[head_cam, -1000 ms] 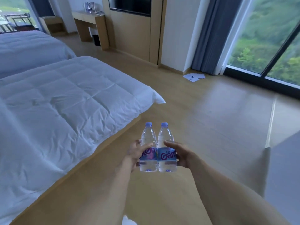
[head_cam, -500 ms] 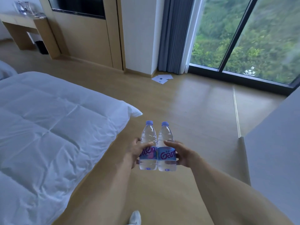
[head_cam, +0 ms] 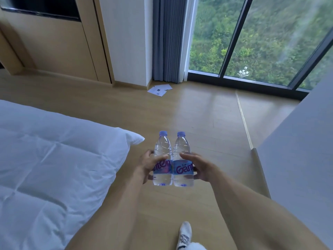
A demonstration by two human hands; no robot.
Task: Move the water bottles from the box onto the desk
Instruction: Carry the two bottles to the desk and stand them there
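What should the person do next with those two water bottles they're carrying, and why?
Probably turn right and carry them toward the grey flat surface, likely the desk. The left hand and right hand each grip one of the two clear plastic water bottles with blue caps, upright, side by side, above the wooden floor, not yet set down.

Count: 2 water bottles, left bottle [head_cam: 162, 159] and right bottle [head_cam: 183, 160], both capped and upright, touching side by side. 2 hands: left hand [head_cam: 146, 166], right hand [head_cam: 202, 167]. 1 bed [head_cam: 54, 150]. 1 shoe [head_cam: 184, 235]. Few paper sheets [head_cam: 159, 89] on the floor, exact number unclear.
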